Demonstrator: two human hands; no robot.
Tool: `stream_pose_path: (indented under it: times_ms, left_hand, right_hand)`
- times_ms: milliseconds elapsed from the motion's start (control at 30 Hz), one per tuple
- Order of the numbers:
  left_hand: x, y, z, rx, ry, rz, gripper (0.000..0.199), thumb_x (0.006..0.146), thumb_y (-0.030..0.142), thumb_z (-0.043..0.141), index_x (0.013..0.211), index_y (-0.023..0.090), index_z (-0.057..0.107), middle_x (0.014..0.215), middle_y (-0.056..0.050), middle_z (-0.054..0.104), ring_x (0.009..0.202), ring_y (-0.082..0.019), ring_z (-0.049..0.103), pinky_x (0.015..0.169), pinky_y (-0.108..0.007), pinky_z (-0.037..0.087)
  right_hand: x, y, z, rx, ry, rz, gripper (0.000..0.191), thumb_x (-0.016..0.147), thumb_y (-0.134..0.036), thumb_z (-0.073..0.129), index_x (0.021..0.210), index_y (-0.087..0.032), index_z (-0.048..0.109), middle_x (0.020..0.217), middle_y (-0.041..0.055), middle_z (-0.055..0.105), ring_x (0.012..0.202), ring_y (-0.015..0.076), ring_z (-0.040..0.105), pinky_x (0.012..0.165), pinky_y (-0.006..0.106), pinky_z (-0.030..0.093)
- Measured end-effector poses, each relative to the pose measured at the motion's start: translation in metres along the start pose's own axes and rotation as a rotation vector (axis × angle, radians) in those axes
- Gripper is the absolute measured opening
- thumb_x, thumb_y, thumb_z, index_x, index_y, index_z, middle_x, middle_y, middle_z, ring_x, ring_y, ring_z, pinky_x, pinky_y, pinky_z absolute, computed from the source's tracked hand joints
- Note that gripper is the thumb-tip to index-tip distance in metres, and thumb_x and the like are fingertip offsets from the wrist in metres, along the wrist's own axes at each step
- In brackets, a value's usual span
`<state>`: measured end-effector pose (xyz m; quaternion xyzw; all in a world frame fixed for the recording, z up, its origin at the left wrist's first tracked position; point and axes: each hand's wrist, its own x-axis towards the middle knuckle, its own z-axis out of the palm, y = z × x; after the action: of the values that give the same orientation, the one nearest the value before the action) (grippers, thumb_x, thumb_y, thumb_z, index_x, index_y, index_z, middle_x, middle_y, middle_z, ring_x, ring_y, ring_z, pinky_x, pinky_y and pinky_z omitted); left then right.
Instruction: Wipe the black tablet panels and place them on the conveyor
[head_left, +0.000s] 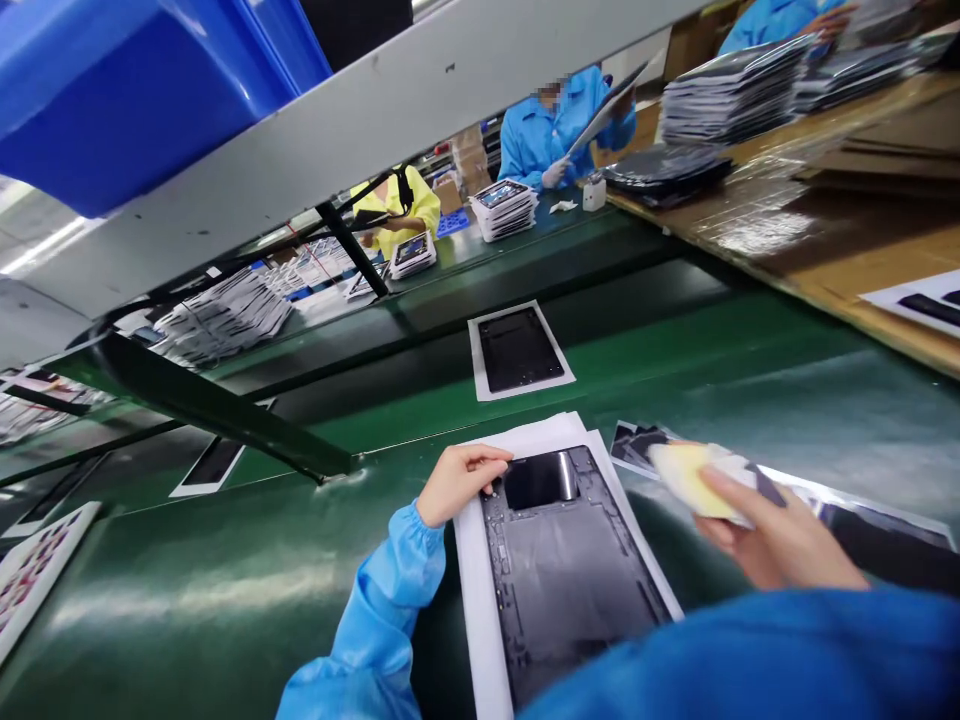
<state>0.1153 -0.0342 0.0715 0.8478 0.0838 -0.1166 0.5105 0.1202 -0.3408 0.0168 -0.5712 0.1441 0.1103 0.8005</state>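
A black tablet housing (pixel 570 570) lies on white sheets (pixel 469 600) on the green bench, with a glossy dark rectangle (pixel 541 480) near its top edge. At the housing's upper left corner, my left hand (pixel 461 482) is closed, its fingertips gripping the edge. To the right, my right hand (pixel 780 530) is raised, closed around a soft yellow-and-white pad (pixel 694 480) that looks like a sponge or folded cloth and is blurred by motion. Dark strips on a clear film (pixel 885 515) lie under and beside my right hand.
Another tablet housing (pixel 523 347) lies on white paper beyond. A slanted green post (pixel 217 400) and a grey shelf beam (pixel 300 150) with a blue bin (pixel 150 90) stand at left. Co-workers sit across, near stacked panels (pixel 727 95). A wooden table edge (pixel 810 290) is at right.
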Motion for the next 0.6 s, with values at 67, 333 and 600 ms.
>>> stream_pose_path:
  times_ms: [67, 333, 600]
  left_hand:
    - [0.001, -0.001, 0.001, -0.018, 0.003, -0.013, 0.026, 0.076, 0.026, 0.063, 0.096, 0.014, 0.076, 0.079, -0.003, 0.072, 0.053, -0.009, 0.055, 0.056, -0.020, 0.048]
    - [0.001, -0.001, 0.004, -0.037, -0.011, -0.042, 0.025, 0.075, 0.025, 0.064, 0.094, 0.015, 0.076, 0.072, -0.001, 0.070, 0.049, -0.006, 0.050, 0.053, -0.017, 0.043]
    - [0.000, -0.002, 0.007, -0.013, -0.014, -0.009, 0.028, 0.075, 0.030, 0.063, 0.093, 0.015, 0.077, 0.063, -0.001, 0.066, 0.047, -0.007, 0.047, 0.051, -0.019, 0.040]
  right_hand:
    - [-0.004, -0.006, 0.034, -0.134, -0.007, -0.085, 0.046, 0.058, -0.053, 0.079, 0.091, -0.021, 0.072, 0.073, 0.0026, 0.068, 0.045, 0.0109, 0.042, 0.034, 0.025, 0.034]
    - [-0.003, -0.005, 0.077, -0.471, -0.032, -0.221, 0.043, 0.067, -0.055, 0.064, 0.094, -0.024, 0.074, 0.079, 0.0009, 0.072, 0.064, 0.0178, 0.061, 0.043, 0.024, 0.049]
    - [-0.002, 0.004, 0.081, -0.575, -0.011, -0.298, 0.040, 0.070, -0.054, 0.059, 0.096, -0.026, 0.071, 0.097, 0.0018, 0.075, 0.088, 0.0255, 0.067, 0.074, 0.035, 0.055]
